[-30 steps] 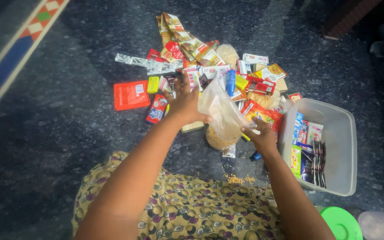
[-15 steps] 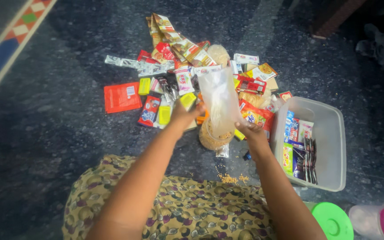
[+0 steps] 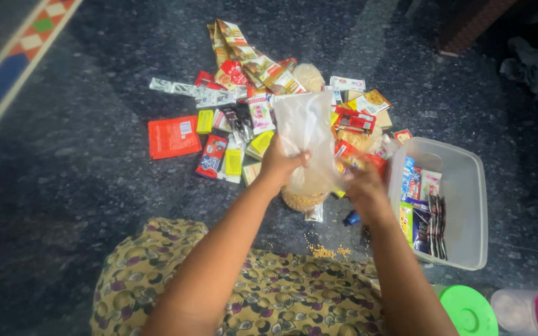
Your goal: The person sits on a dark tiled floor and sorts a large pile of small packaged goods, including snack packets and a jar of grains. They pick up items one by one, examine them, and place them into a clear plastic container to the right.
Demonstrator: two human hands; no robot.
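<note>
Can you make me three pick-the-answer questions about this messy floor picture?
1. Where is the clear plastic tub? A left of the packet pile; B right of the packet pile; C on the lap
2. What colour is the round lid at the bottom? A green; B red; C black
3. What is the left hand doing? A resting flat on the floor; B gripping the clear bag; C reaching inside the tub

Answers: B, the tub sits beside the pile's right edge; A, it is bright green; B, fingers close round the bag.
</note>
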